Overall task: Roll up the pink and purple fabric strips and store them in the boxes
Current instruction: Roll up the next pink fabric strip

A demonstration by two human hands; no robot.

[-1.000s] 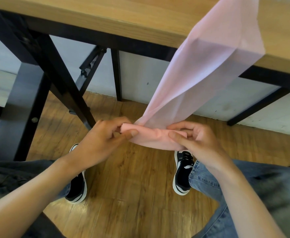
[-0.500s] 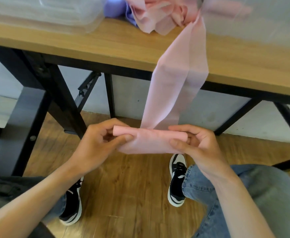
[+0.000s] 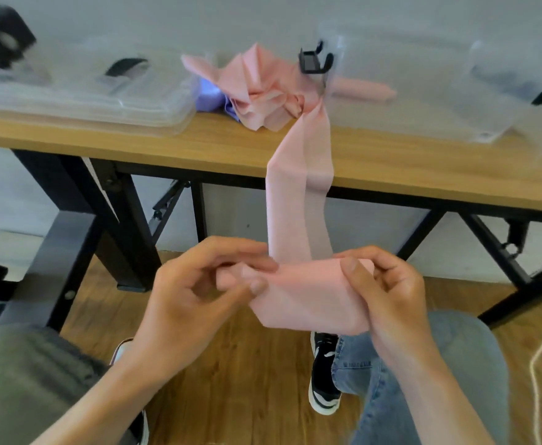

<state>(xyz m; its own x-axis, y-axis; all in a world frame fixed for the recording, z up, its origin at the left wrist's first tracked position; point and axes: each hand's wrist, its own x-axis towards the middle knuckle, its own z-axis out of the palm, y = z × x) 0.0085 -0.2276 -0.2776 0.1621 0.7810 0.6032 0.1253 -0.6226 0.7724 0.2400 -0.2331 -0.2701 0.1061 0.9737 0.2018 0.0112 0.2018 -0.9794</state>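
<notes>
Change: the view is now taking in the whole counter top with its boxes and fabric pile, which were mostly out of view a second ago; the roll is sitting thicker between the hands than before.
Left grip (image 3: pixel 205 293): fingers are curling round the left end of the pink roll (image 3: pixel 308 297), with the thumb pressing on its front.
Right grip (image 3: pixel 388 293): fingers are curling round the right end of the roll, with the thumb lying across its front face.
Roll position: it is hanging in the air in front of the counter (image 3: pixel 154 146), below its edge and above the wooden floor (image 3: pixel 247 374).
Pink strip (image 3: pixel 301 175): it is running up from the roll, over the counter edge, and into a crumpled pink pile (image 3: pixel 260 91) on the counter top.
Purple fabric (image 3: pixel 211 97): it is lying under and just left of the pink pile, mostly covered.
Left boxes (image 3: pixel 80 97): clear, flat containers are sitting stacked on the counter, left of the pile; they are blurred.
Right box (image 3: pixel 407 91): a clear box is standing right of the pile, with a finished pink roll (image 3: pixel 365 89) showing through its wall.
Black clip (image 3: pixel 314 61): it is sitting on the near left corner of the right box.
Person: seated, with jeans (image 3: pixel 455 364) and black-and-white shoes (image 3: pixel 324 377) showing below the hands.
</notes>
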